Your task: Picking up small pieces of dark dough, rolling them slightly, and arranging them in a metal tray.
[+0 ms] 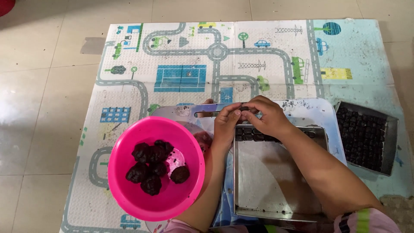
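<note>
Left: glossy pink plastic bowl (156,169), round and deep, holding about seven lumpy, matte black clumps (152,166), with dark crumbs on its inner wall. Judged from that: plenty of raw lumps not yet worked.

Centre: left hand (226,123) and right hand (271,116) meeting at the far edge of a shallow rectangular metal tray (276,172), fingertips of both pinched together on a small dark pellet (244,108). Just beneath, one short row of small dark pieces (252,133) along the tray's far wall; the remainder bare, dull, scuffed steel with a few specks. So filling looks barely begun.

Underneath: pale smudged board (312,110), and a soft, textured play mat (172,64) printed with roads and cars, on glossy floor tiles (43,108).

Right: second metal tray (365,137), tilted, packed corner to corner with tight rows of the same small black pieces. Apparently complete.
</note>
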